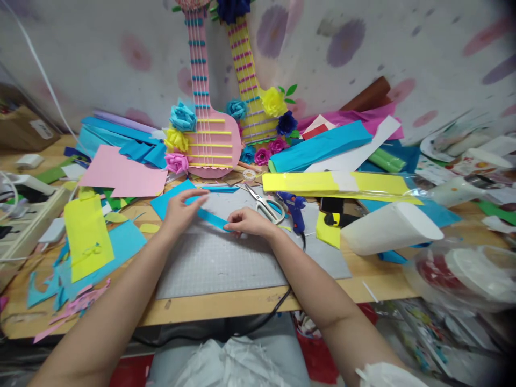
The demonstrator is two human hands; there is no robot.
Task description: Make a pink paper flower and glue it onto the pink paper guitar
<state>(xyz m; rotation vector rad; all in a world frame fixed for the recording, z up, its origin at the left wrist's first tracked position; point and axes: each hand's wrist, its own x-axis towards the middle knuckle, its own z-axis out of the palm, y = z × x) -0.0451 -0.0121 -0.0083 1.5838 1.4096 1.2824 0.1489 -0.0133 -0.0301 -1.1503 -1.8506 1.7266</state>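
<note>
A narrow blue paper strip (213, 219) slants between my two hands above the grey cutting mat (226, 263). My left hand (183, 208) is closed around its far left end, with thumb and fingers partly covering the paper. Thumb and forefinger of my right hand (249, 222) pinch the nearer right end. Just beyond the right hand lie scissors (266, 206) with pale handles, blades pointing away to the left. A blue glue gun (295, 209) rests to their right. Blue paper (171, 201) lies under and behind my left hand.
Two decorated paper guitars, one pink (215, 142) and one yellow (253, 115), lean against the wall. Pink card (121, 174) and yellow paper (88, 236) lie left. A yellow paper pack (306, 184) and white roll (389, 230) are right. A power strip (32, 226) sits far left.
</note>
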